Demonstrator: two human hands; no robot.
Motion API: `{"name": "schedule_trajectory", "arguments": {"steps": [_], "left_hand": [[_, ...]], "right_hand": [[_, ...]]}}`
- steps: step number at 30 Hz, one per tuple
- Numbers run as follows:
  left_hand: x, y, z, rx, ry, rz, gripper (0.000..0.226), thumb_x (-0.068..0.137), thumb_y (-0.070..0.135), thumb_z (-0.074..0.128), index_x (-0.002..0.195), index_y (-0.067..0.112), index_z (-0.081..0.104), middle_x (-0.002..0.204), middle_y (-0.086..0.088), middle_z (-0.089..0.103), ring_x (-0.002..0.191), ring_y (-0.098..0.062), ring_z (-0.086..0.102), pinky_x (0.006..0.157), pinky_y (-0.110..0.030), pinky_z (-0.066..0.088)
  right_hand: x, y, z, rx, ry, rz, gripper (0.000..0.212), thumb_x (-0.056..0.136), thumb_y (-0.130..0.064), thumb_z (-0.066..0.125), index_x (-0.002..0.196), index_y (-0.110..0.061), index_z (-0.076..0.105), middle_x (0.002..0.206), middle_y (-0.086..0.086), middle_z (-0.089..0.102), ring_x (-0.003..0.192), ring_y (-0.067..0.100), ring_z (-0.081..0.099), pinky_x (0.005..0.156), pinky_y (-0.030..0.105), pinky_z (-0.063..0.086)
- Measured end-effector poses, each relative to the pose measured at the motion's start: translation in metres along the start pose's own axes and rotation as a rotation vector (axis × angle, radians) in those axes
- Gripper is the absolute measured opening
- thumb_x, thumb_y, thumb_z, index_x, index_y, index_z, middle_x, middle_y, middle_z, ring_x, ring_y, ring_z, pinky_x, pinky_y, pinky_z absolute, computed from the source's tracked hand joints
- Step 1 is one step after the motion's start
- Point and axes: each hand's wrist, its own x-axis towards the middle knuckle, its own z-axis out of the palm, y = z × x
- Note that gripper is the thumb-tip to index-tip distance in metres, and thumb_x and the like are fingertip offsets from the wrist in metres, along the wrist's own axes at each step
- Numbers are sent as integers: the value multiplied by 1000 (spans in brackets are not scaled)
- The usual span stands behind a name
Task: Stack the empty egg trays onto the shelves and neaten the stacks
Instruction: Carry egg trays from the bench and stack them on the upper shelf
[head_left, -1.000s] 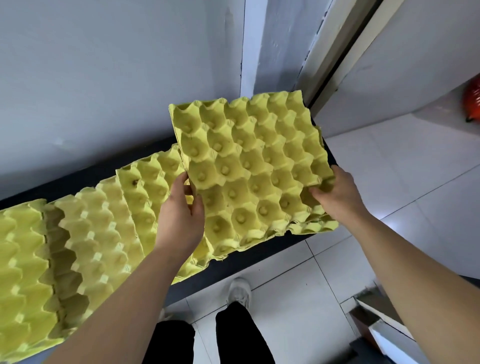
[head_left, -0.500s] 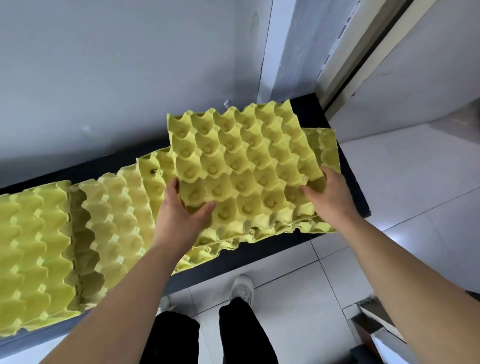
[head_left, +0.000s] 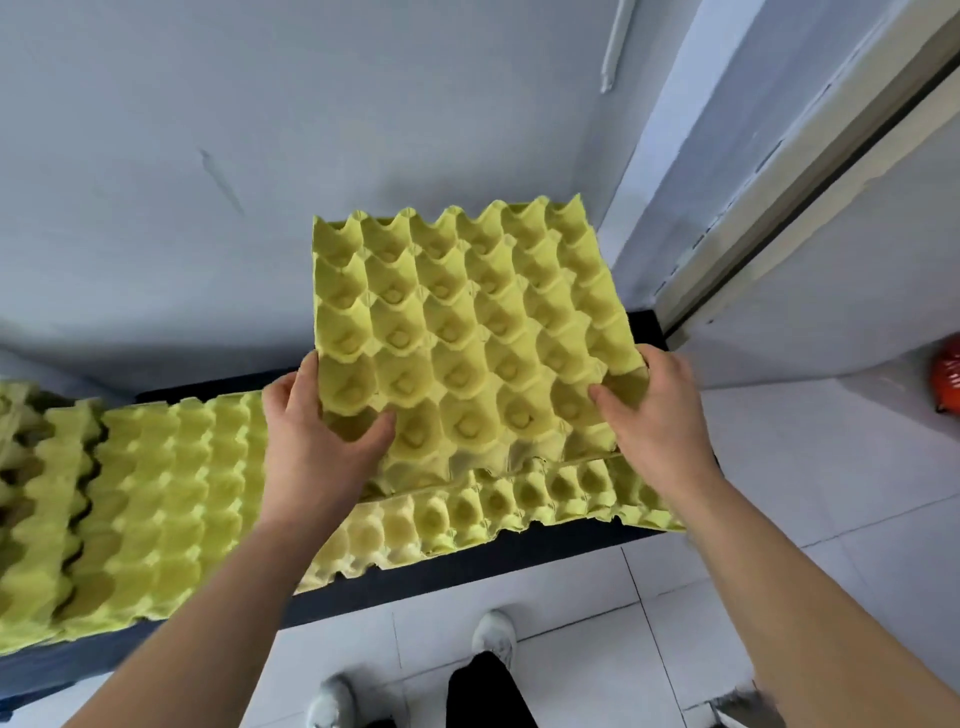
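Observation:
I hold a yellow-green egg tray (head_left: 467, 332) tilted up, cups facing me, above the dark shelf (head_left: 467, 571). My left hand (head_left: 317, 447) grips its lower left edge, thumb in a cup. My right hand (head_left: 654, 415) grips its lower right corner, thumb on top. Directly below lies another tray (head_left: 519, 504) flat on the shelf's right end; its far part is hidden by the held tray. Left of it sits a further stack of trays (head_left: 166, 499), and one more stack (head_left: 26, 499) reaches the frame's left edge.
A grey wall rises behind the shelf, with a door frame (head_left: 779, 197) at the right. White floor tiles (head_left: 831, 467) spread to the right and below. An orange object (head_left: 948, 374) sits at the right edge. My shoes (head_left: 493, 636) stand close to the shelf front.
The held tray has moved toward the shelf's right end and now hangs over the tray lying there. Both hands have kept their grip on it.

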Motion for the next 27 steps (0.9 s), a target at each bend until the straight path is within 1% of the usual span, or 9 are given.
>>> {"name": "schedule_trajectory", "arguments": {"steps": [2, 4, 7, 11, 15, 18, 21, 24, 27], "left_hand": [[-2, 3, -42, -4, 51, 27, 75, 77, 33, 76, 142, 28, 39, 129, 6, 35, 101, -4, 42, 89, -17, 32], [-4, 2, -88, -1, 97, 49, 72, 77, 35, 75, 140, 26, 43, 132, 3, 39, 101, -3, 42, 87, -17, 32], [-9, -2, -160, 0, 158, 47, 80, 78, 41, 73, 145, 24, 35, 133, 5, 40, 107, -3, 39, 88, -23, 33], [-19, -17, -249, -15, 230, 61, 78, 74, 46, 74, 141, 25, 42, 129, 6, 45, 113, -11, 50, 88, -26, 39], [-33, -29, -325, -28, 315, 46, 75, 72, 45, 76, 138, 25, 46, 125, 8, 49, 111, -10, 52, 85, -28, 42], [-50, -41, -370, -42, 376, 24, 65, 71, 46, 76, 130, 30, 53, 118, 8, 52, 106, -11, 56, 83, -32, 47], [-74, -55, -406, -60, 469, -16, 58, 69, 48, 77, 122, 35, 57, 115, 9, 53, 103, -12, 59, 87, -41, 52], [-102, -71, -436, -75, 576, -65, 52, 68, 49, 77, 116, 39, 59, 113, 10, 55, 99, -9, 59, 86, -41, 53], [-131, -90, -463, -77, 661, -118, 56, 62, 59, 72, 114, 41, 59, 112, 10, 58, 99, -10, 60, 86, -42, 53]], "right_hand": [[-14, -43, -4, 7, 17, -53, 50, 87, -34, 65, 130, -19, 47, 131, 3, 41, 94, 5, 41, 82, 22, 33], [-30, -87, -4, 2, 28, -83, 53, 86, -36, 65, 132, -17, 46, 131, 4, 42, 96, 4, 38, 83, 22, 32], [-59, -151, -2, -8, 46, -130, 49, 85, -36, 66, 127, -16, 50, 126, 5, 45, 89, 8, 41, 78, 25, 33], [-100, -231, 2, -7, 35, -201, 47, 86, -36, 65, 125, -16, 48, 121, 1, 42, 84, 12, 44, 75, 28, 34], [-134, -295, 10, 12, 24, -286, 46, 84, -36, 67, 121, -16, 49, 119, -1, 41, 76, 9, 42, 73, 27, 33], [-153, -335, 21, 16, -19, -349, 47, 84, -38, 67, 121, -17, 47, 115, -5, 37, 74, 7, 43, 72, 29, 35], [-170, -370, 37, 14, -69, -436, 51, 83, -38, 67, 123, -15, 47, 122, 0, 41, 82, 13, 44, 75, 29, 36], [-187, -405, 54, 21, -125, -540, 50, 82, -37, 69, 121, -14, 48, 121, 1, 42, 82, 13, 43, 74, 27, 35], [-209, -436, 71, 20, -193, -631, 50, 82, -38, 69, 120, -14, 48, 121, 1, 43, 79, 13, 43, 71, 27, 34]]}}
